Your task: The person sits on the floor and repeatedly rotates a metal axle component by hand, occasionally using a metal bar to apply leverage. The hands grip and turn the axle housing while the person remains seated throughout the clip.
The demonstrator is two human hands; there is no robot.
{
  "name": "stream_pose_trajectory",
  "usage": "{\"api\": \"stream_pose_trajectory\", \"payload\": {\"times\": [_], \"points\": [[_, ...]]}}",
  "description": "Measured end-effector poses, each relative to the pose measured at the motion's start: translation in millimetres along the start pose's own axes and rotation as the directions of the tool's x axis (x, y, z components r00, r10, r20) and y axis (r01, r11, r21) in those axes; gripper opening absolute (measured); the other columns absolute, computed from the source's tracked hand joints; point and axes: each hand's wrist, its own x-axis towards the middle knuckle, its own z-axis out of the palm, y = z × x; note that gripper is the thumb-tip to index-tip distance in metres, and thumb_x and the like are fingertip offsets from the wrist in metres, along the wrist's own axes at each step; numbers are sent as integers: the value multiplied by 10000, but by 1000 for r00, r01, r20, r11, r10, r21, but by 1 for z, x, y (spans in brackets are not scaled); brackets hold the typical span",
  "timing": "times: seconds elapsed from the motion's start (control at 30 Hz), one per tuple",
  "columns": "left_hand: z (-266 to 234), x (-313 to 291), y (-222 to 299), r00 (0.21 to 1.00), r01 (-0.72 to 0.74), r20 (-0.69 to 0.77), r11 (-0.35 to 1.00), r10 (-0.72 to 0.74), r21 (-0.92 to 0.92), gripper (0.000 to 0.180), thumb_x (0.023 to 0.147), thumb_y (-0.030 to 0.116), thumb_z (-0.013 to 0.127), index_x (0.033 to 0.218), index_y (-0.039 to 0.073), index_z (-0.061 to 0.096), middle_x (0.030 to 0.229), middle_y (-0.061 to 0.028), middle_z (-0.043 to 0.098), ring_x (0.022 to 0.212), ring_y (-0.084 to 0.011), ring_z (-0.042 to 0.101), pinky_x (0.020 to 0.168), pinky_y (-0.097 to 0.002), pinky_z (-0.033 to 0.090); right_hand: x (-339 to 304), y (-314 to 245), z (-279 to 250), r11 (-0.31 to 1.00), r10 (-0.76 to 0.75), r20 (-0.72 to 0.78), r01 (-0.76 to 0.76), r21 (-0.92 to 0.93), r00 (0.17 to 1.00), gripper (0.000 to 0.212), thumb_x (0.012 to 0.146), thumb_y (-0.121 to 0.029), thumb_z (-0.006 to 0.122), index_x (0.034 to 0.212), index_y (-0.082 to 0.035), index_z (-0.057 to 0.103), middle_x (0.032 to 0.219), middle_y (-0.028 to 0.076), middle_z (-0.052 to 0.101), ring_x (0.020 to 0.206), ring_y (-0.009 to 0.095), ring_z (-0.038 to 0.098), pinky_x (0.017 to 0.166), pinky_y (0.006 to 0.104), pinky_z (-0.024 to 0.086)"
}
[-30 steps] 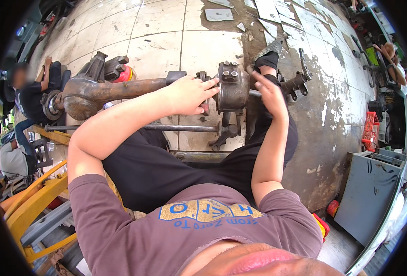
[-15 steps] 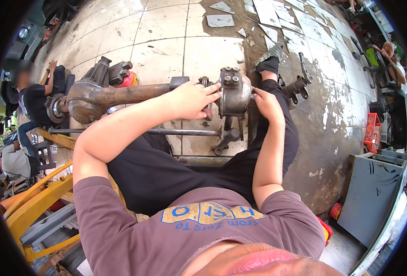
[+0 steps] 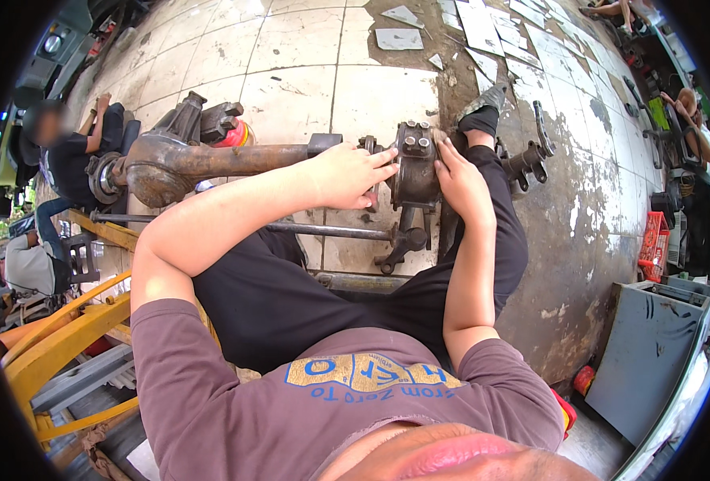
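A heavy steel axle [image 3: 234, 161] lies across the floor in front of me, with a round differential bulge towards its left part. At its right end sits a dark steering knuckle [image 3: 416, 180], a rounded metal housing with several bolts on its top cap. My left hand [image 3: 348, 176] reaches over from the left, fingers spread, its fingertips against the knuckle's left side. On the knuckle's right side lies my right hand [image 3: 461, 188], fingers stretched out and nearly flat. The contact under both palms is hidden. A long thin rod [image 3: 331, 230] runs below the axle to an arm under the knuckle.
My right foot [image 3: 483, 108] is stretched out beyond the knuckle. Right of it stands another metal part [image 3: 523, 159]. Broken tiles [image 3: 399, 38] lie at the far side. Yellow frame bars [image 3: 66, 337] are at my left, and a grey cabinet [image 3: 647, 361] at my right. A seated person [image 3: 74, 160] is at far left.
My right hand has moved up and further onto the knuckle's right side, its fingers now flatter. My left hand stays at the left side. The whole view has shifted slightly.
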Motion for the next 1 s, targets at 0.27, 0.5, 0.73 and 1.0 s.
{"api": "stream_pose_trajectory", "payload": {"times": [0.27,0.5,0.73,1.0], "points": [[0,2,-2,1000,0,7,1000,0,-1,851,946,369,807,1663,44,483,1767,-193,423,1346,-308,688,1144,-470,520,-5,0,-7,998,-41,-6,42,36,999,487,1073,-270,617,1538,-133,670,1619,127,623,1377,378,666,1139,479,543],[-1,1,-1,1000,7,8,1000,-7,-22,846,943,356,802,1659,36,485,1763,-199,428,1353,-316,684,1158,-475,510,-7,-11,-11,999,-22,6,22,-32,1000,482,1067,-286,623,1526,-154,686,1609,111,635,1351,369,685,1119,485,558],[1,0,-1,1000,6,-8,1000,-6,-19,850,936,347,804,1658,34,484,1757,-202,439,1361,-325,679,1164,-479,510,-8,-17,-13,999,6,16,-5,-37,1000,475,1059,-306,626,1508,-172,707,1598,107,646,1350,350,691,1121,481,560],[0,1,-1,1000,6,-2,1000,-6,-29,843,934,335,803,1653,29,488,1771,-216,417,1366,-324,677,1154,-473,517,-11,-13,-16,997,-33,13,34,-68,999,488,1068,-286,609,1528,-137,676,1594,116,647,1303,375,713,1092,489,575]]}}
